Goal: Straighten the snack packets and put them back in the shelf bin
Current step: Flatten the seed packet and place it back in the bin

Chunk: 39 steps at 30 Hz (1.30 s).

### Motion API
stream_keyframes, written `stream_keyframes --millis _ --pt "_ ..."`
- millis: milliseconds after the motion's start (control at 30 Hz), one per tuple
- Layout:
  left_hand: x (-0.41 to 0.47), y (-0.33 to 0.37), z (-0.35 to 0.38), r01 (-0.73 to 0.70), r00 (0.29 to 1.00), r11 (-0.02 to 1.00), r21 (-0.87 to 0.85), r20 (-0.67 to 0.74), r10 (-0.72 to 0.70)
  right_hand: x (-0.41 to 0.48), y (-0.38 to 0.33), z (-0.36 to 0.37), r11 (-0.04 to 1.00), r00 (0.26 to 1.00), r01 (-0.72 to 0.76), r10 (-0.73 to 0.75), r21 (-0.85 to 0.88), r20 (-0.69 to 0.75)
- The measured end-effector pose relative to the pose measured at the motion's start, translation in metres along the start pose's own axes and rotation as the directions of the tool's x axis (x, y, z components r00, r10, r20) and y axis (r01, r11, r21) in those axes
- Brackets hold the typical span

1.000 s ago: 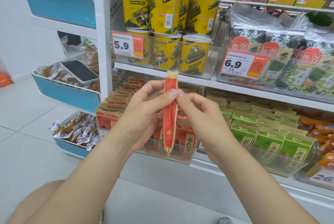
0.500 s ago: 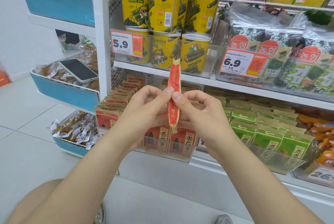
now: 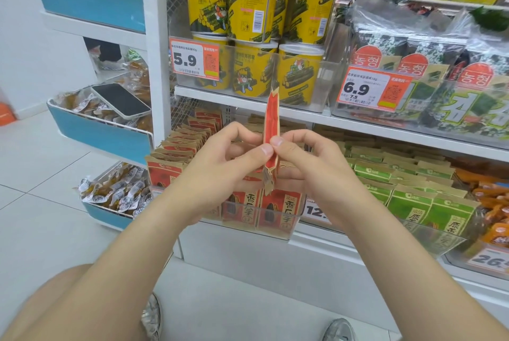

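Red packet (image 3: pixel 272 117) stands upright, pinched between left hand (image 3: pixel 220 167) and right hand (image 3: pixel 311 167).

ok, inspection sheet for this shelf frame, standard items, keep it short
surface: white shelf, stocked in clear bins.
job's things: one red packet upright, edge-on, out of the shelf bin; more red packets stand inside in rows.
clutter: phone lying on snacks in the blue side bin.
grippers: left hand and right hand both pinch the red packet near its middle.
cables: nothing seen.
surroundings: yellow tubs, green packets, tiled floor.
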State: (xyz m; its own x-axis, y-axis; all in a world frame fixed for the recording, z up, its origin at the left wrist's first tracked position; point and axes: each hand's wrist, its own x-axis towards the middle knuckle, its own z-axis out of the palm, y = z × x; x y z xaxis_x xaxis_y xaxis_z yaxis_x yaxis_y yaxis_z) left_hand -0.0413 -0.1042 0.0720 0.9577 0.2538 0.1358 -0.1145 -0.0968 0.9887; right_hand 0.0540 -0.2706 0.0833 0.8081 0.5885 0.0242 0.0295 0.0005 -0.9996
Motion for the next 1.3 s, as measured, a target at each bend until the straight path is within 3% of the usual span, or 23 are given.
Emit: stream_keyframes --millis 500,667,833,1300 --pt "0.002 -0.001 -0.009 -0.024 0.998 1.0 0.015 0.063 0.023 0.003 0.004 0.0 0.999 0.998 0.05 -0.05 -0.001 0.024" --pt "0.003 -0.002 -0.008 -0.019 0.999 0.998 0.061 0.037 0.017 0.001 0.0 -0.009 0.999 0.989 -0.006 0.013 -0.047 0.147" --pt "0.002 0.0 -0.01 -0.025 0.999 0.999 0.032 0.045 0.024 0.002 0.002 -0.012 0.999 0.984 0.04 -0.037 -0.014 0.177" --pt "0.002 0.003 -0.02 -0.019 0.988 0.999 -0.051 0.151 0.026 0.004 0.003 -0.012 0.998 0.995 0.064 -0.064 -0.009 0.076"
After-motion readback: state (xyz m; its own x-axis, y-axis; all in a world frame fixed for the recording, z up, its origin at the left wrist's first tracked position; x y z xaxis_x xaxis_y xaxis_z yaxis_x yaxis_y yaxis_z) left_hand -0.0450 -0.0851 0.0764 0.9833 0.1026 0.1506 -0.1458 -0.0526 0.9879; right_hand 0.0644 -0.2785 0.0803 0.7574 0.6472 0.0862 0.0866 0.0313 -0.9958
